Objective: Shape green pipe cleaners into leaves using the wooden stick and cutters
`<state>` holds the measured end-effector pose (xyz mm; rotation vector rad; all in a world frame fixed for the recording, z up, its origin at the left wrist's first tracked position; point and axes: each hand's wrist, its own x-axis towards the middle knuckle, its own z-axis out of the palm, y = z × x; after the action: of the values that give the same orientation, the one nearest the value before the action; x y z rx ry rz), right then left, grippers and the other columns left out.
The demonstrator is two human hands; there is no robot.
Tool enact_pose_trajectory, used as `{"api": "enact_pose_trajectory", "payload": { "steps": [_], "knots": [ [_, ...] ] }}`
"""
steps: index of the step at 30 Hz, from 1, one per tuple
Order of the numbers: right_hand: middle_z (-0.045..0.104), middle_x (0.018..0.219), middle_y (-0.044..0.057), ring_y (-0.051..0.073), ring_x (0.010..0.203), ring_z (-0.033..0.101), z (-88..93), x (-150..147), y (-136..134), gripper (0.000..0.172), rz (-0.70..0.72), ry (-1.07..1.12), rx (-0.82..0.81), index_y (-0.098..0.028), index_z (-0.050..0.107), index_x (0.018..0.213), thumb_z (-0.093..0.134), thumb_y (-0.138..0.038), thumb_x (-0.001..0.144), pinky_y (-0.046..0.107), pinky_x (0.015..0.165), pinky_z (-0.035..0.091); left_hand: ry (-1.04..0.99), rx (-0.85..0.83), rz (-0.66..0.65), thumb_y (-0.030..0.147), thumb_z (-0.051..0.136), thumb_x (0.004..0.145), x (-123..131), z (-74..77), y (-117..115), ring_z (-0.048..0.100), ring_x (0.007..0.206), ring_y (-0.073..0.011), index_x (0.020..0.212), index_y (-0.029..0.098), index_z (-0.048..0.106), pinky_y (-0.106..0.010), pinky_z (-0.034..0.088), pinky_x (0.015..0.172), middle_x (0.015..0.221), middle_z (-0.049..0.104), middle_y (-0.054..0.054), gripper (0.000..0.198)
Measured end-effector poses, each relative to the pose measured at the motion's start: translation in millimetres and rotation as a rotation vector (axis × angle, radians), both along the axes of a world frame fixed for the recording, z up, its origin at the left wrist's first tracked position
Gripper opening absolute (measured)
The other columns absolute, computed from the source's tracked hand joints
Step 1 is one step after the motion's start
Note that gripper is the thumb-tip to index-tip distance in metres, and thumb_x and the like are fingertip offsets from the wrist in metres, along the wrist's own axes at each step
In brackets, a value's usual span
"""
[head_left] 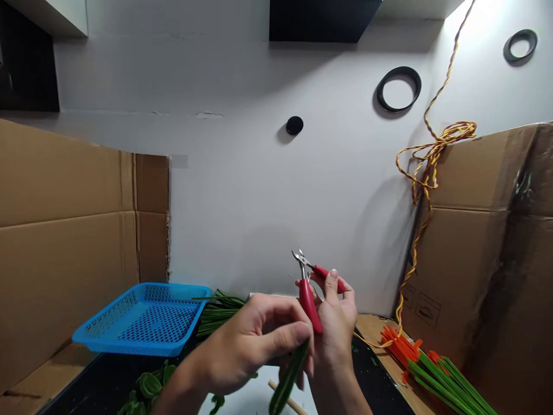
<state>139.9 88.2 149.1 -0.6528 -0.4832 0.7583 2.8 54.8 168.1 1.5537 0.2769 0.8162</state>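
My left hand [254, 337] is closed with thumb and fingers pinching a long dark-green leaf-like strip [285, 386] that shows pale lines along its length. The strip hangs downward toward the camera, and its upper end is hidden by the fingers. Beside it, my right hand [334, 323] grips small red-handled nippers [309, 302], their metal jaws apart and pointing up. One red handle lies close to my left fingertips. Below the hands are a white board [259, 395] and a thin wooden stick [296, 406], both partly covered.
A blue perforated basket [142, 350] stands at left, with green coiled pieces [149, 385] in front. Dark-green stems [220, 311] lie behind my left hand. At right lie green stems [449, 383] with orange strips [400, 346]. Cardboard walls [64, 242] flank the black work surface [116, 369]; a twisted yellow cord [415, 253] hangs right.
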Motion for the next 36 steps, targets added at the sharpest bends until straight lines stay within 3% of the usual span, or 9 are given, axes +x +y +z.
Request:
{"api": "enact_pose_trajectory", "payload": {
  "steps": [3, 10, 13, 18, 21, 24, 26, 32, 36],
  "knots": [
    [0.079, 0.095, 0.004, 0.024, 0.069, 0.080, 9.1, 1.1, -9.1, 0.065, 0.029, 0.063, -0.002, -0.024, 0.052, 0.097, 0.095, -0.058, 0.063, 0.025, 0.048, 0.060, -0.066, 0.001, -0.017, 0.043, 0.069, 0.099, 15.5, -5.3, 1.3, 0.066, 0.073, -0.0154, 0.086, 0.011, 0.065, -0.028, 0.055, 0.075, 0.076, 0.067, -0.007, 0.035],
    [0.078, 0.092, -0.001, 0.018, 0.061, 0.077, 24.7, -9.9, -33.4, 0.051, 0.216, 0.004, 0.144, -0.024, 0.057, 0.100, 0.092, -0.049, 0.072, 0.025, 0.056, 0.062, -0.238, 0.160, 0.220, 0.044, 0.060, 0.106, 31.9, -12.7, 4.3, 0.056, 0.073, -0.0101, 0.081, 0.013, 0.063, -0.019, 0.048, 0.074, 0.077, 0.061, -0.003, 0.040],
    [0.077, 0.090, -0.001, 0.014, 0.058, 0.074, 27.6, -12.4, -37.9, 0.053, 0.181, -0.001, 0.165, -0.024, 0.058, 0.099, 0.094, -0.048, 0.069, 0.021, 0.053, 0.058, -0.289, 0.153, 0.244, 0.044, 0.058, 0.107, 35.9, -15.4, 2.6, 0.058, 0.071, -0.0097, 0.082, 0.014, 0.061, -0.019, 0.050, 0.074, 0.074, 0.062, -0.002, 0.038],
    [0.075, 0.083, -0.004, 0.005, 0.040, 0.054, 30.5, 1.1, -31.6, 0.045, 0.037, 0.032, 0.201, -0.024, 0.056, 0.097, 0.089, -0.046, 0.075, 0.013, 0.034, 0.040, -0.338, 0.034, 0.202, 0.050, 0.052, 0.108, 34.9, -15.7, 2.9, 0.046, 0.039, -0.0068, 0.092, 0.020, 0.052, -0.015, 0.038, 0.040, 0.061, 0.067, 0.001, 0.033],
    [0.075, 0.078, -0.004, 0.004, 0.038, 0.051, 34.0, 19.8, -30.7, 0.045, 0.067, -0.083, 0.221, -0.023, 0.060, 0.093, 0.093, -0.042, 0.070, 0.011, 0.029, 0.031, -0.365, -0.007, 0.337, 0.055, 0.053, 0.106, 30.2, -11.4, 4.6, 0.036, 0.031, -0.0056, 0.093, 0.022, 0.050, -0.013, 0.026, 0.031, 0.053, 0.063, 0.003, 0.035],
    [0.078, 0.079, 0.001, 0.008, 0.045, 0.064, 39.4, 37.5, -38.5, 0.039, 0.114, -0.311, 0.169, -0.021, 0.069, 0.092, 0.095, -0.041, 0.071, 0.011, 0.036, 0.043, -0.401, -0.059, 0.523, 0.059, 0.056, 0.103, 24.3, -5.3, 5.2, 0.029, 0.032, -0.0049, 0.093, 0.023, 0.051, -0.010, 0.022, 0.030, 0.046, 0.053, 0.007, 0.038],
    [0.077, 0.072, 0.003, 0.010, 0.041, 0.064, 43.1, 44.4, -46.9, 0.037, 0.164, -0.470, 0.177, -0.020, 0.075, 0.092, 0.096, -0.042, 0.071, 0.013, 0.032, 0.041, -0.436, -0.095, 0.599, 0.058, 0.061, 0.101, 19.9, -1.4, 4.9, 0.030, 0.034, -0.0044, 0.094, 0.023, 0.052, -0.009, 0.021, 0.031, 0.048, 0.050, 0.008, 0.037],
    [0.079, 0.073, 0.006, 0.011, 0.044, 0.067, 49.1, 46.6, -65.3, 0.033, 0.194, -0.704, 0.170, -0.024, 0.080, 0.100, 0.093, -0.042, 0.076, 0.011, 0.033, 0.045, -0.402, -0.051, 0.644, 0.056, 0.067, 0.097, 6.2, 6.1, 5.4, 0.032, 0.028, -0.0023, 0.090, 0.022, 0.054, -0.011, 0.024, 0.026, 0.055, 0.053, 0.008, 0.037],
    [0.081, 0.080, 0.007, 0.014, 0.054, 0.073, 51.7, 47.5, -68.5, 0.033, 0.179, -0.823, 0.144, -0.024, 0.080, 0.106, 0.090, -0.042, 0.081, 0.014, 0.044, 0.058, -0.353, 0.007, 0.665, 0.054, 0.069, 0.096, 1.6, 6.6, 6.9, 0.032, 0.029, -0.0021, 0.086, 0.020, 0.058, -0.013, 0.027, 0.026, 0.057, 0.053, 0.007, 0.037]
  ]
}}
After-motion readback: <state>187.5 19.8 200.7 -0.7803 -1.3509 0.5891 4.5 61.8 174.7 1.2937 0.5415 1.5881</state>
